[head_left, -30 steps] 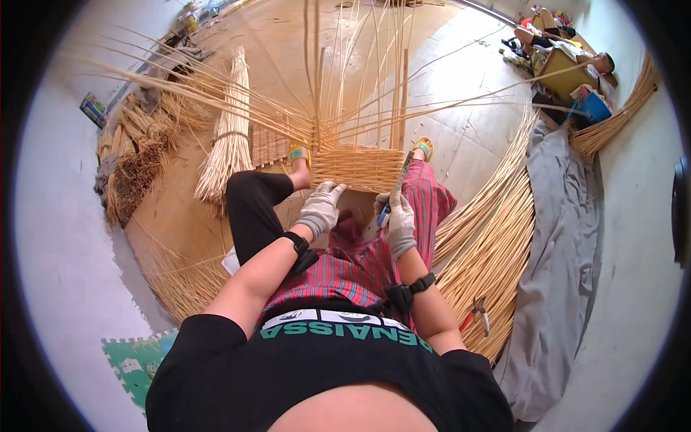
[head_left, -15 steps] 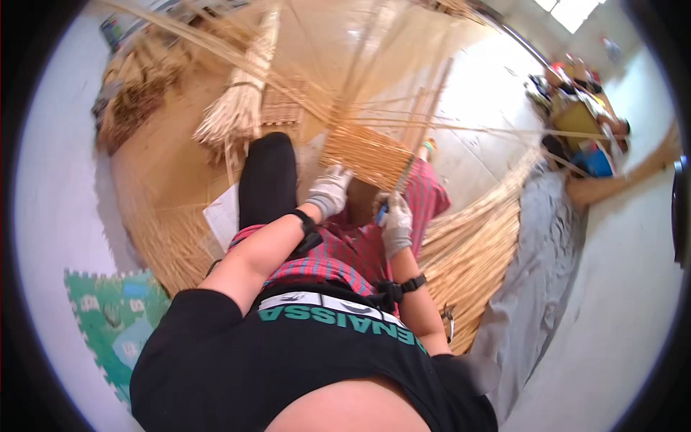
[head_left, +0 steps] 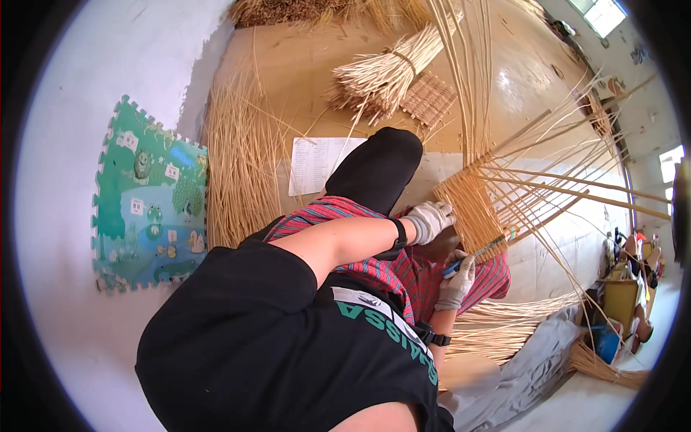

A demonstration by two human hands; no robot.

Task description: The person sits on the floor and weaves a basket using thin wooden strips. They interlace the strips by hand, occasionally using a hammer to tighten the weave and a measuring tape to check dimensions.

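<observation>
A tan woven wicker panel (head_left: pixel 471 210) lies at a slant over my lap, with long unwoven canes (head_left: pixel 469 93) fanning out from its far and right sides. My left hand (head_left: pixel 430 220), in a pale work glove, is closed on the panel's near left edge. At the near right corner my right hand (head_left: pixel 458 284), gloved too, grips a small blue tool (head_left: pixel 451 270). From its fingers a thin strip runs along the panel's lower edge; the tool's kind is unclear. Red striped cloth (head_left: pixel 389 248) covers my lap.
A tied bundle of canes (head_left: pixel 392 68) and a square woven mat (head_left: pixel 430 99) lie ahead. Loose canes (head_left: pixel 241 158) and a printed sheet (head_left: pixel 309 167) are at left, beyond a green foam mat (head_left: pixel 151 209). Grey cloth (head_left: pixel 529 374) and a blue container (head_left: pixel 608 344) are at right.
The view has swung left, so the panel and both hands appear farther right and turned. My hands are still at the panel's near edge, the right one still on the blue tool.
</observation>
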